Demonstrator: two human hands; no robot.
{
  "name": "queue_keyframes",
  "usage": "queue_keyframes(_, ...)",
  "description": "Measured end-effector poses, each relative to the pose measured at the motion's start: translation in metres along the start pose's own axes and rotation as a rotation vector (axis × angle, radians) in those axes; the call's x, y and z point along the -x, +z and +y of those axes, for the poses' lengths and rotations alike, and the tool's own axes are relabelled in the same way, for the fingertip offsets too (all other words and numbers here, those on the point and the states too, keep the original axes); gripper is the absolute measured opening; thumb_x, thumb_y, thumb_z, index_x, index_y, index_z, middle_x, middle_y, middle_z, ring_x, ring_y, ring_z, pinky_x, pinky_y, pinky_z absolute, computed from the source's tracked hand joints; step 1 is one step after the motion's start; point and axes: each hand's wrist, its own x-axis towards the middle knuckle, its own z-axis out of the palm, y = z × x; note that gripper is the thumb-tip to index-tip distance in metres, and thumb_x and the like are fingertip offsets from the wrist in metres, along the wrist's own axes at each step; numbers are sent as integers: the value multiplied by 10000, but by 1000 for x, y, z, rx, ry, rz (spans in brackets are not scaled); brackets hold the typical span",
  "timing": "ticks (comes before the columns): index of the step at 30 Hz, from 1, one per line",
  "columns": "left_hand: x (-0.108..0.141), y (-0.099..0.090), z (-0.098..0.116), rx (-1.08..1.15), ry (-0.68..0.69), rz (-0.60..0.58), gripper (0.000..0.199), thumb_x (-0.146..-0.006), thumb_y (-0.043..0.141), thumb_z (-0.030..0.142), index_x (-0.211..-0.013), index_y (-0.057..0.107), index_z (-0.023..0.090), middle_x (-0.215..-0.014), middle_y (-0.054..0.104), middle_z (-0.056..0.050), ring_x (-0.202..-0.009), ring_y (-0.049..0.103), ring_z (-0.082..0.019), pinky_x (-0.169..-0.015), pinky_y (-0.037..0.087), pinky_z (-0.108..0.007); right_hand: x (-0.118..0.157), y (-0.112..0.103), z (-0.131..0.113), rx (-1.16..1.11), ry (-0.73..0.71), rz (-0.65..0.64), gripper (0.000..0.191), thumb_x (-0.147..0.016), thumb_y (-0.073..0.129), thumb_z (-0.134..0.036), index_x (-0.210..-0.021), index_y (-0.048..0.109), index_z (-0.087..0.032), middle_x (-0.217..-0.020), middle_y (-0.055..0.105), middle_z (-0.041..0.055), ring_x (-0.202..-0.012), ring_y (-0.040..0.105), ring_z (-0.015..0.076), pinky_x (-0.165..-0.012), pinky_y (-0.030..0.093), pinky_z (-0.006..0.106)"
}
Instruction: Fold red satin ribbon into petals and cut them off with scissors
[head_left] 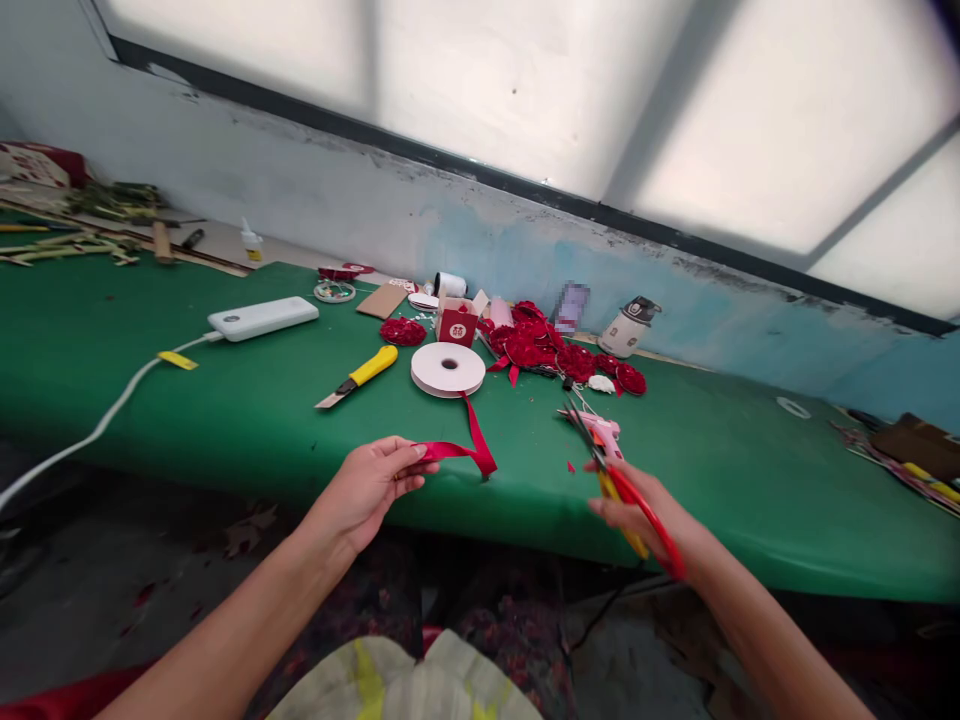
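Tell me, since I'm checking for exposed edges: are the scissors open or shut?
Open: the scissors in the right hand show blades spread apart at the tips.

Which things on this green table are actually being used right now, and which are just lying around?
In use:
- left hand pinching the red ribbon
- ribbon spool it runs from
- right hand holding the scissors

Lying about:
- yellow utility knife
- power bank
- red fabric flowers
- small red box
- glue bottle

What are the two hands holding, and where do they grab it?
The left hand pinches the free end of the red ribbon. The right hand grips the scissors by their red and yellow handles.
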Motion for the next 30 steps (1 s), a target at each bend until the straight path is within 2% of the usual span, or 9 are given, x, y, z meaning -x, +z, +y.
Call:
queue_keyframes(1,0,1,-2,-3,2,9,159,-596,768,220,-623,635,139,-651,675,-59,-697,645,-166,-600,461,-238,22,8,-3,-208,68,-174,432,-665,669,-337,-1079,654,-214,-715,616,65,-587,559,180,-566,427,302)
queue_keyframes(3,2,4,-7,-18,9,25,164,-594,768,246,-624,644,143,-653,667,-46,-697,630,-156,-594,436,-232,65,32,-11,-558,243,-393,452,-658,674,-407,-1072,652,-228,-758,613,81,-659,586,209,-617,444,332)
queue_keyframes(4,4,6,-10,-27,14,33,169,-592,767,262,-623,648,146,-655,663,-40,-690,619,-149,-590,421,-229,85,46,-15,-593,269,-439,448,-634,690,-426,-1036,667,-230,-744,614,82,-659,595,218,-627,451,345)
queue_keyframes(6,8,10,-15,-47,19,45,181,-588,765,291,-613,651,153,-653,650,-25,-662,587,-131,-582,396,-228,112,75,-23,-696,300,-498,481,-664,681,-407,-1118,631,-257,-857,635,98,-826,610,243,-787,442,381)
queue_keyframes(8,14,14,-21,-61,17,60,188,-576,766,301,-592,648,156,-639,630,-10,-644,558,-119,-577,376,-228,122,98,-29,-823,323,-483,427,-657,690,-401,-1061,648,-268,-834,630,80,-838,604,241,-823,430,389)
queue_keyframes(12,22,19,-28,-40,-2,105,192,-544,777,293,-581,648,155,-623,605,4,-655,536,-117,-570,359,-228,112,121,-33,-887,258,-447,421,-640,717,-305,-1049,624,-263,-890,622,57,-883,582,219,-847,413,349)
queue_keyframes(16,24,19,-32,-16,0,120,196,-543,778,296,-595,651,155,-630,602,14,-642,517,-107,-584,368,-232,96,133,-40,-813,174,-487,385,-704,677,-337,-1058,578,-223,-874,593,45,-758,552,167,-697,426,281)
queue_keyframes(23,23,15,-31,22,6,107,188,-528,788,263,-601,665,141,-660,630,-9,-674,555,-129,-652,431,-265,79,167,-36,-815,55,-385,363,-794,583,-461,-1043,567,-198,-715,515,7,-548,402,98,-473,320,209)
queue_keyframes(30,24,14,-33,66,32,65,179,-555,782,253,-605,663,128,-671,645,-29,-678,578,-139,-700,468,-285,79,169,-38,-767,33,-370,395,-816,542,-507,-1059,567,-196,-662,432,-19,-528,331,85,-448,280,193)
